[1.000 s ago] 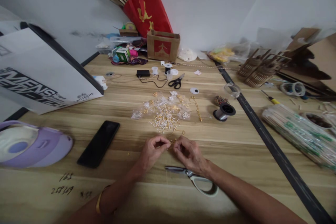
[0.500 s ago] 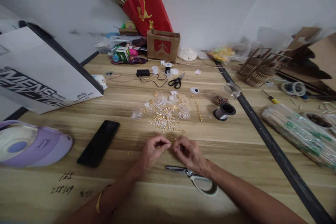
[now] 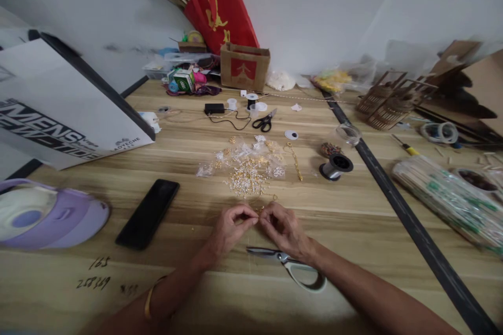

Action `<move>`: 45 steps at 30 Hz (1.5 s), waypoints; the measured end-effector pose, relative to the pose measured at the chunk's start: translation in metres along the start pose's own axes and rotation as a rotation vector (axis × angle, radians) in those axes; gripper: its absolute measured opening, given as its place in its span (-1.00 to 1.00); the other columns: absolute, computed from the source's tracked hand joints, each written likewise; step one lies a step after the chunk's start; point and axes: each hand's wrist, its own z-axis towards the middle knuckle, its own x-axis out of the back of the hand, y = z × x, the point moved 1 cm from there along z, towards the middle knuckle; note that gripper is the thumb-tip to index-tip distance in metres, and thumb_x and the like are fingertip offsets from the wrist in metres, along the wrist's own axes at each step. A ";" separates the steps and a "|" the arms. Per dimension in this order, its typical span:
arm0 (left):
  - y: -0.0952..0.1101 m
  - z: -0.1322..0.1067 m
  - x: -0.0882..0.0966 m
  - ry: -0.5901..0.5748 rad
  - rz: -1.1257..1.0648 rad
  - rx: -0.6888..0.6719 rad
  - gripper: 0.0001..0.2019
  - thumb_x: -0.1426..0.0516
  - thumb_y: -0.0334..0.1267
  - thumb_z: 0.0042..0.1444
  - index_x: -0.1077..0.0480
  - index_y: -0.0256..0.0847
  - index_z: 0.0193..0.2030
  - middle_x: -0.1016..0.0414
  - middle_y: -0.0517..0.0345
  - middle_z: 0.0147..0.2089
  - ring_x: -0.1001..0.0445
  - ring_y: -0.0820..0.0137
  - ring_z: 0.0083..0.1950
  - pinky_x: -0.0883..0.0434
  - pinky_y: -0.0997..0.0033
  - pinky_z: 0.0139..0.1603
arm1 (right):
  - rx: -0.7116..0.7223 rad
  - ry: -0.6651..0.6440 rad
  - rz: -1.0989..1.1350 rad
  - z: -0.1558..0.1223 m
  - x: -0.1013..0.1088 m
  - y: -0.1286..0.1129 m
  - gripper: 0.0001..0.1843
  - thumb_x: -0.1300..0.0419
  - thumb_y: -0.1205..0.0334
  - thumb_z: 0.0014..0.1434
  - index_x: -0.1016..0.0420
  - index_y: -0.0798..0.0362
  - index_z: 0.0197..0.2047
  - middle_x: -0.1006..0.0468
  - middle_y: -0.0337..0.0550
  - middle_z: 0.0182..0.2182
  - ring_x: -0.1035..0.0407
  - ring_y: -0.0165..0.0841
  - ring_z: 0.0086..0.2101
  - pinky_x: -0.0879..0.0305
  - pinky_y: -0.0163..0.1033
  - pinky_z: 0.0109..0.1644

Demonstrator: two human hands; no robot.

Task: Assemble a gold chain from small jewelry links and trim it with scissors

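Above the table's near middle, my left hand [image 3: 232, 226] pinches thumb and forefinger together; anything between those tips is too small to make out. My right hand [image 3: 283, 227] meets it fingertip to fingertip, closed in a pinch on a thin gold chain [image 3: 261, 208]. Part of this chain lies just beyond the fingers, near a small gold ring [image 3: 275, 197]. Farther out is a loose pile of silver and gold beads [image 3: 245, 180], with small clear plastic bags [image 3: 243, 153] around it. White-handled scissors [image 3: 304, 271] lie partly under my right wrist.
A black phone [image 3: 148, 214] and a lilac visor cap [image 3: 74, 214] lie left. Another gold chain [image 3: 295, 161], a wire spool [image 3: 336, 166] and black scissors [image 3: 264, 122] are beyond the hands. Wrapped sticks [image 3: 444, 199] lie right; a white box [image 3: 66, 104] stands left.
My left fingertips have shifted slightly right, closing the small gap to my right fingertips. Everything on the table stays where it was.
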 end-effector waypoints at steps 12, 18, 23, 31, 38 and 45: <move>0.001 0.000 0.000 0.013 0.095 -0.097 -0.94 -0.16 -0.41 -0.03 -0.46 -0.30 -0.47 -0.46 0.11 -0.44 -0.43 0.42 -0.36 -0.36 0.47 -0.30 | 0.002 0.020 -0.007 0.000 -0.001 0.002 -0.90 -0.06 0.30 0.22 -0.35 0.08 -0.34 -0.33 -0.22 -0.51 -0.22 -0.44 -0.49 -0.16 -0.35 -0.43; 0.004 -0.001 0.000 0.033 0.159 -0.159 -0.93 -0.15 -0.44 -0.03 -0.45 -0.30 -0.47 -0.46 0.09 -0.44 -0.44 0.41 -0.36 -0.37 0.47 -0.30 | 0.026 0.030 -0.013 0.000 -0.002 0.004 -0.90 -0.06 0.31 0.22 -0.35 0.07 -0.34 -0.32 -0.22 -0.52 -0.22 -0.44 -0.49 -0.16 -0.34 -0.43; 0.003 -0.001 -0.001 0.047 0.190 -0.209 -0.93 -0.15 -0.46 -0.03 -0.45 -0.31 -0.48 -0.45 0.09 -0.45 -0.43 0.41 -0.39 -0.37 0.47 -0.33 | 0.028 0.024 -0.013 0.001 -0.001 0.003 -0.90 -0.05 0.32 0.22 -0.34 0.07 -0.34 -0.32 -0.22 -0.51 -0.22 -0.44 -0.49 -0.16 -0.34 -0.43; 0.007 -0.001 -0.001 0.037 0.200 -0.191 -0.89 -0.13 -0.40 0.02 -0.43 -0.31 -0.49 -0.44 0.10 -0.45 -0.42 0.41 -0.37 -0.35 0.47 -0.30 | 0.002 0.021 -0.007 0.000 -0.002 0.002 -0.92 -0.06 0.33 0.21 -0.34 0.07 -0.33 -0.31 -0.23 -0.51 -0.21 -0.45 -0.50 -0.15 -0.35 -0.43; 0.003 -0.001 0.002 0.020 0.202 -0.065 -0.86 -0.09 -0.34 0.08 -0.44 -0.30 -0.43 -0.47 0.13 -0.43 -0.42 0.42 -0.35 -0.32 0.50 -0.28 | 0.005 0.014 -0.004 0.000 -0.002 0.003 -0.92 -0.07 0.30 0.22 -0.36 0.07 -0.29 -0.32 -0.23 -0.52 -0.21 -0.45 -0.51 -0.15 -0.35 -0.44; 0.002 0.000 0.004 0.032 0.149 0.027 -0.86 -0.11 -0.29 0.06 -0.45 -0.28 -0.43 -0.50 0.14 -0.42 -0.43 0.41 -0.34 -0.34 0.49 -0.28 | 0.014 0.019 -0.010 0.000 -0.002 0.004 -0.92 -0.06 0.29 0.22 -0.36 0.07 -0.29 -0.33 -0.23 -0.51 -0.22 -0.44 -0.50 -0.15 -0.35 -0.43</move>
